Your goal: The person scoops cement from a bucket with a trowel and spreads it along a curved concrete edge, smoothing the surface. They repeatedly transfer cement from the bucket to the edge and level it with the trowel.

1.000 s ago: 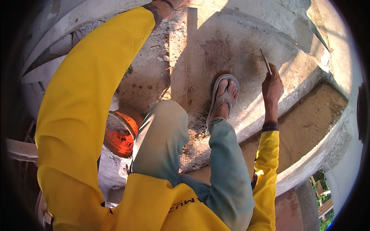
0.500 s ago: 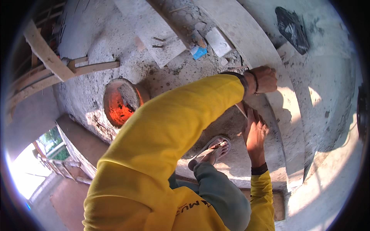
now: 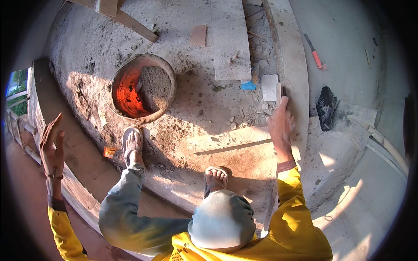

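Note:
My left hand [image 3: 53, 148] is raised at the far left, fingers stretched out and holding nothing, near the edge of a long low wall. On the right, my right hand [image 3: 282, 124] is closed around a small flat tool [image 3: 279, 92] with a pale strip and a dark part showing beyond the fingers; its exact kind I cannot make out. That hand is over a long concrete ledge [image 3: 291, 56]. A bucket [image 3: 171, 71], orange inside, leans to the left of centre and holds grey mortar [image 3: 156, 87].
A wooden board [image 3: 230, 138] lies before my feet, and a broad plank [image 3: 230, 39] stretches away. Beside it are a white block [image 3: 270, 87] and rubble. Past the ledge lie a red-handled tool [image 3: 317, 56] and a black plastic bag [image 3: 325, 108]. A timber [image 3: 135, 26] juts in at top.
My left arm, earlier reaching across to the right with a closed hand, has swung out to the far left and opened. My view has shifted, showing more of the bucket and both feet.

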`<state>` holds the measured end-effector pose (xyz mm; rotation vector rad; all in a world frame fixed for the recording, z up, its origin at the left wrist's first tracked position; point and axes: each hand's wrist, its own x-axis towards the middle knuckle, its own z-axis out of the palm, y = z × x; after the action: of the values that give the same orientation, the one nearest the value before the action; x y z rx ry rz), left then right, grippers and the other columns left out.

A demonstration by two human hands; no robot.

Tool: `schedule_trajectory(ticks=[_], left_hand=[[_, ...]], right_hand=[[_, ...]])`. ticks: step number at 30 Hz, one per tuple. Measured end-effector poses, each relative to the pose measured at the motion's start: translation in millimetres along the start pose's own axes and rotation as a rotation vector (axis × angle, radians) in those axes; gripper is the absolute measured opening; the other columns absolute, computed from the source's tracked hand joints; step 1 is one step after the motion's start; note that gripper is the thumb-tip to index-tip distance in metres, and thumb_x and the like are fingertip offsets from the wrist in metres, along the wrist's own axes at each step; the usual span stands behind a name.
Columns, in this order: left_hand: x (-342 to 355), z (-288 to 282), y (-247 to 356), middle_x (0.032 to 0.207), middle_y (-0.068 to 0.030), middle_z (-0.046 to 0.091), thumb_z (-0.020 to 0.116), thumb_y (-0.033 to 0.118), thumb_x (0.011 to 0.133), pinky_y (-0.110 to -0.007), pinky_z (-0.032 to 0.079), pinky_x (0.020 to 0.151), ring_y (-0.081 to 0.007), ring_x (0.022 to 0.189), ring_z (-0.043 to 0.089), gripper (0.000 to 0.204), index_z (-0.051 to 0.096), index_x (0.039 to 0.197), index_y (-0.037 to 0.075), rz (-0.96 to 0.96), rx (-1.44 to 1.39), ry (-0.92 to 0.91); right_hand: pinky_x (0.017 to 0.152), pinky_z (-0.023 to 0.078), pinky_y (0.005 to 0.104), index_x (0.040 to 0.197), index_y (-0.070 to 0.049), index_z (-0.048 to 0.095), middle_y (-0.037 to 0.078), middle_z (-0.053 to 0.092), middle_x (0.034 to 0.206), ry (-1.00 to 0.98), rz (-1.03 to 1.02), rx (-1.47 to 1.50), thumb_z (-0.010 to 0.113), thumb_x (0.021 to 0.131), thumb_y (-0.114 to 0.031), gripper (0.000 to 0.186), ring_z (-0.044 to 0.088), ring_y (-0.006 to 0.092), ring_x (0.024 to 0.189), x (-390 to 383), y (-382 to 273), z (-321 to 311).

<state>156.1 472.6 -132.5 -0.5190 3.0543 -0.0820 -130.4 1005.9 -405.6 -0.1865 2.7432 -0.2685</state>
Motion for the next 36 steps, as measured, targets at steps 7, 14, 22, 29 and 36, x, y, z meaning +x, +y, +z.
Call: schedule_trajectory(ticks=[7, 14, 22, 29, 36], left_hand=[[-318.6, -46.6, -49.2, 0.142, -0.0102, 0.063, 0.05, 0.007, 0.106, -0.036, 0.053, 0.103, -0.0242, 0.128, 0.063, 0.035, 0.062, 0.14, 0.004, -0.679, -0.095, -0.088], [-317.3, 0.9, -26.9, 0.138, -0.0116, 0.066, 0.049, 0.001, 0.105, -0.037, 0.054, 0.102, -0.0242, 0.123, 0.066, 0.036, 0.064, 0.138, 0.006, -0.673, -0.234, 0.114], [-256.7, 84.3, 40.8, 0.135, -0.0127, 0.068, 0.059, 0.014, 0.105, -0.034, 0.055, 0.096, -0.0228, 0.119, 0.068, 0.036, 0.062, 0.139, 0.005, -0.705, -0.649, 0.189], [-173.9, 159.7, 77.1, 0.128, -0.0116, 0.071, 0.06, 0.024, 0.106, -0.033, 0.056, 0.093, -0.0194, 0.117, 0.067, 0.038, 0.063, 0.136, 0.001, -0.556, -0.892, 0.059], [-185.3, 171.5, 71.2, 0.127, -0.0126, 0.07, 0.059, 0.022, 0.106, -0.032, 0.054, 0.097, -0.0188, 0.119, 0.066, 0.037, 0.06, 0.135, -0.001, -0.671, -1.161, -0.004]], right_hand=[[0.089, 0.054, 0.0531, 0.151, -0.003, 0.037, 0.024, 0.069, 0.115, 0.033, -0.062, -0.301, 0.065, 0.092, -0.009, 0.065, 0.068, 0.0431, 0.105, 54.1, 30.4, 39.0], [0.1, 0.047, 0.0585, 0.153, -0.005, 0.037, 0.033, 0.059, 0.132, -0.072, -0.161, -0.196, 0.057, 0.095, -0.014, 0.061, 0.061, 0.0522, 0.115, -22.6, -42.8, 19.3], [0.098, 0.049, 0.0561, 0.147, -0.001, 0.038, 0.034, 0.063, 0.122, -0.015, 0.007, 0.031, 0.059, 0.091, -0.008, 0.061, 0.064, 0.0504, 0.11, -2.8, -27.9, 14.3], [0.101, 0.047, 0.0562, 0.149, 0.005, 0.04, 0.036, 0.06, 0.127, -0.237, -0.253, -0.1, 0.057, 0.093, -0.019, 0.064, 0.059, 0.0522, 0.116, -40.0, -99.8, 95.3], [0.097, 0.046, 0.0609, 0.136, -0.006, 0.047, 0.029, 0.064, 0.123, 0.016, -0.234, -0.02, 0.058, 0.096, -0.016, 0.043, 0.06, 0.0516, 0.115, -34.0, -106.1, 78.9]])
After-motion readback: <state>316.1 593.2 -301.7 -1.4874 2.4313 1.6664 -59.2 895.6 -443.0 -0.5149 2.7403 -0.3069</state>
